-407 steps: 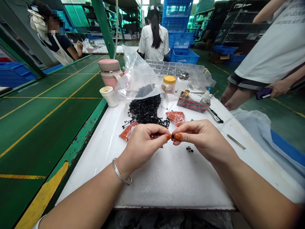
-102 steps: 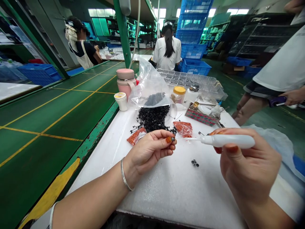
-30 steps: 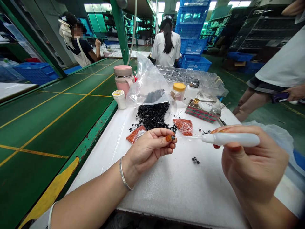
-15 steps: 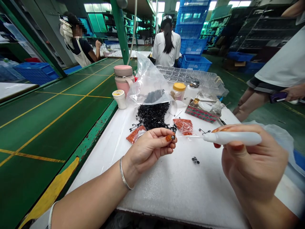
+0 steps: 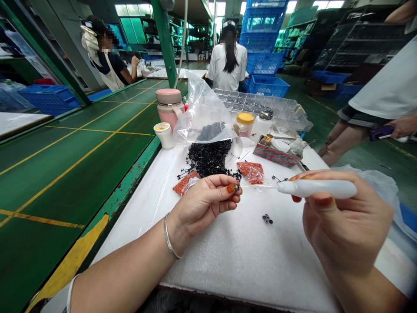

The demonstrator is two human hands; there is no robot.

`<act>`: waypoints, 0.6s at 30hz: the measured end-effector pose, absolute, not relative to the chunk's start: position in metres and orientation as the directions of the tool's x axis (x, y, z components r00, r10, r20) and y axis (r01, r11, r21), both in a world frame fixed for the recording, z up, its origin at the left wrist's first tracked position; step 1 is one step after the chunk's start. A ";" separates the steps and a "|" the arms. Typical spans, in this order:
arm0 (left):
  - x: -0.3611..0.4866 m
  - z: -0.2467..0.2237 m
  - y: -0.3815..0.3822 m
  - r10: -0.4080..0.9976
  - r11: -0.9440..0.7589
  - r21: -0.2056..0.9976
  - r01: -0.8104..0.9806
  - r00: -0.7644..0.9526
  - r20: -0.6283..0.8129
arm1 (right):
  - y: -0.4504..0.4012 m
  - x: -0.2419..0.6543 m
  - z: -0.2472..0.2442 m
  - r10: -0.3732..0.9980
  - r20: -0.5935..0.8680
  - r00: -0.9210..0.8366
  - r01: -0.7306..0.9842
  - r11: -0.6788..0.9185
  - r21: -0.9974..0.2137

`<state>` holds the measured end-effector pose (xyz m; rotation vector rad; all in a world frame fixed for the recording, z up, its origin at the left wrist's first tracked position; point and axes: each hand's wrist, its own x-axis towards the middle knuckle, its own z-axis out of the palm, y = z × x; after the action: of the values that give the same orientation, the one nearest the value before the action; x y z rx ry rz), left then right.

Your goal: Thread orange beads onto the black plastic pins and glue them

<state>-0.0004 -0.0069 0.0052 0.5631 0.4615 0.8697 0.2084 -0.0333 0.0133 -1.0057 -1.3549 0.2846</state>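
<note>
Your right hand [image 5: 348,219] is wrapped round the white bottle [image 5: 321,189], its thin nozzle [image 5: 269,187] pointing toward nine o'clock, at the small dark part [image 5: 236,188] your left hand [image 5: 208,198] pinches.

Two orange-filled bags [image 5: 251,172] [image 5: 183,184] flank one heap of black stemmed parts [image 5: 210,157], one pink mug [image 5: 167,114] behind, one thin-nozzled bottle [image 5: 334,188] rightward.

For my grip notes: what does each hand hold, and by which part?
The right hand holds the white bottle by its body. The left hand pinches a small dark piece; which end, I cannot tell.
</note>
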 end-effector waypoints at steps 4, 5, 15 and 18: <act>0.000 0.006 -0.008 0.813 0.518 0.629 -0.579 0.562 -0.152 | -0.031 0.208 0.019 0.762 0.581 0.285 0.070 0.588 -0.806; 0.001 0.007 -0.008 0.815 0.518 0.628 -0.580 0.557 -0.158 | -0.029 0.209 0.020 0.790 0.540 0.291 0.008 0.562 -0.827; -0.014 0.018 -0.006 0.890 0.415 0.649 -0.637 0.433 -0.144 | 0.010 0.271 0.021 0.941 0.244 0.236 0.111 0.223 -0.968; -0.027 0.028 -0.001 0.933 0.326 0.644 -0.692 0.345 -0.101 | 0.011 0.286 0.018 0.976 0.191 0.104 0.476 0.120 -0.871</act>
<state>-0.0274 -0.0011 0.0282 0.5518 0.5096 1.1266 0.2861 0.0109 0.0177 -1.4882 -1.5054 0.7075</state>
